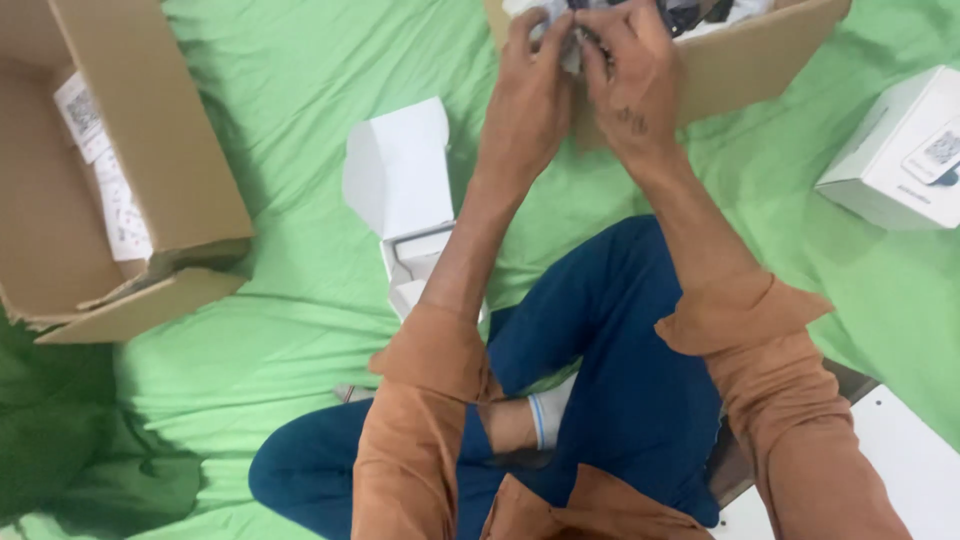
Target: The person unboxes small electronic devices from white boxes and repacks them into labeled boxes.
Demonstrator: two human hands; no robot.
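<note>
Left hand (pixel 525 95) and right hand (pixel 632 80): together, pinching a crumpled plastic wrapper (pixel 560 30) over far cardboard box (pixel 740 60); open white box (pixel 405 190) near left.

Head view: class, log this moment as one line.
left hand: gripping crumpled wrapping | right hand: same wrapping | over: cardboard box | beside: open white box

A green sheet (pixel 300 90) carries cardboard boxes (pixel 120 170) and white boxes (pixel 900 150).
</note>
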